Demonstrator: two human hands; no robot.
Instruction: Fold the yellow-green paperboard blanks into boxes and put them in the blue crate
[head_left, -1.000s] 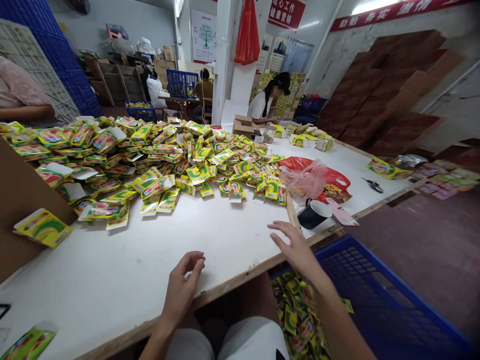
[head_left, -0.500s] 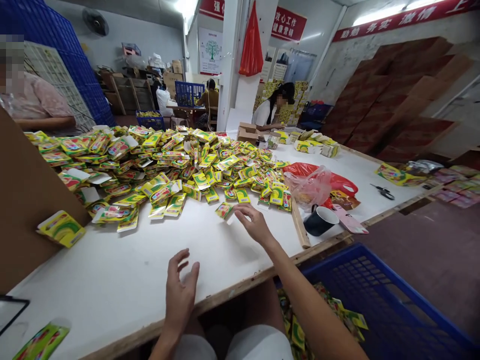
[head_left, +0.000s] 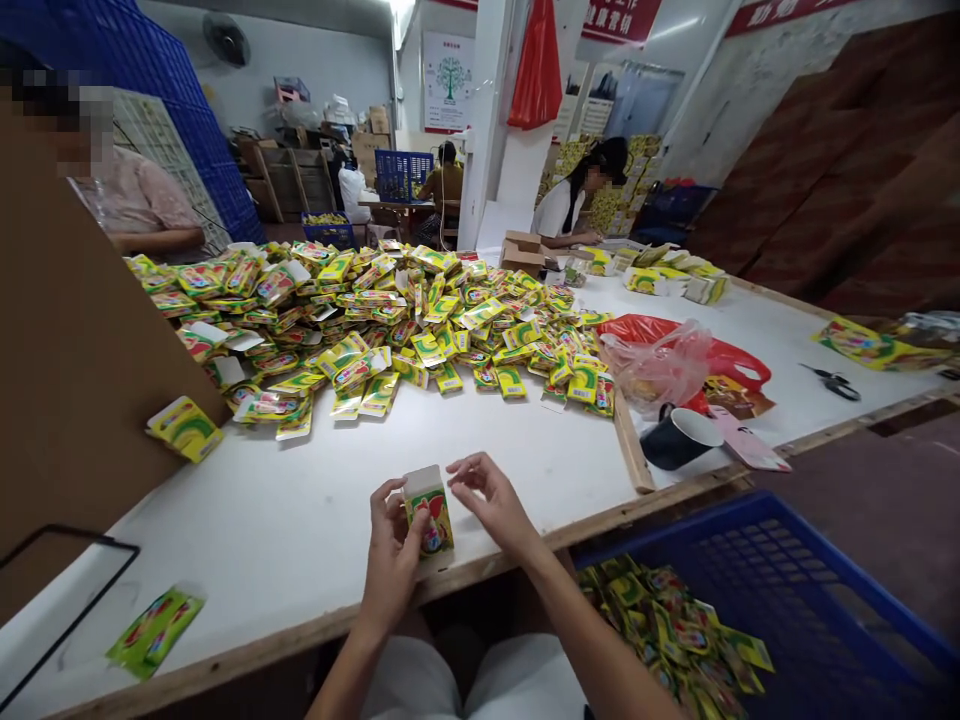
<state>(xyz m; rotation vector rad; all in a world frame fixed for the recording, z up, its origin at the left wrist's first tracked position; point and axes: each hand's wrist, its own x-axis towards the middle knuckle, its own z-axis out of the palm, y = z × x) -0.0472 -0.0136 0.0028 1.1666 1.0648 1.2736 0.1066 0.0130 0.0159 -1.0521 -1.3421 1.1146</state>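
A small yellow, green and red carton (head_left: 430, 515) stands upright just above the table's front edge, its pale top flap raised. My left hand (head_left: 397, 535) grips it from the left, thumb across the printed front. Right of the carton, my right hand (head_left: 487, 498) is apart from it, fingers bent and spread, with nothing in them. Beyond both hands lies a wide heap of similar small cartons (head_left: 360, 330), many with flaps sticking out.
A blue crate (head_left: 750, 560) of small packets sits below the table at right. A dark mug (head_left: 675, 440), wooden strip (head_left: 628, 440), red plastic bag (head_left: 720, 355) and scissors (head_left: 832, 382) lie right. A green packet (head_left: 156, 630) and cardboard box (head_left: 90, 300) are left. Co-workers sit behind.
The carton has come from the right hand near the heap into my left hand by the table edge. My right hand has drawn back and let go. The view has turned slightly left.
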